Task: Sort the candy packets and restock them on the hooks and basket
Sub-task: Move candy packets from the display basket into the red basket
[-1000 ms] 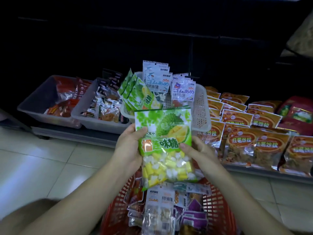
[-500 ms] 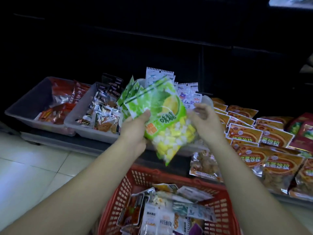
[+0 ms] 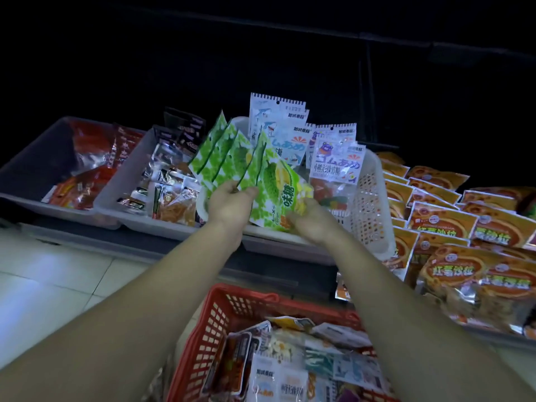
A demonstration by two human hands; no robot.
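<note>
A green durian candy packet [image 3: 275, 195] leans tilted in the white perforated basket [image 3: 369, 198], in front of a row of matching green packets [image 3: 220, 152]. My left hand [image 3: 229, 203] grips the packet's left edge, thumb on its front. My right hand [image 3: 311, 220] holds its lower right corner from below. Behind stand white-and-blue gummy packets [image 3: 336, 161] in the same basket. The red shopping basket [image 3: 229, 314] at the bottom holds several mixed candy packets [image 3: 278, 372].
Two grey bins sit on the low shelf at left, one with red snack packs [image 3: 84, 169], one with dark and clear wrappers [image 3: 168, 181]. Orange snack bags [image 3: 464, 242] cover the shelf at right. White tiled floor [image 3: 49, 285] lies at left. The shelving above is dark.
Both hands lifted the green durian packet from above the red basket and moved it forward into the white basket, tilting it against the other green packets.
</note>
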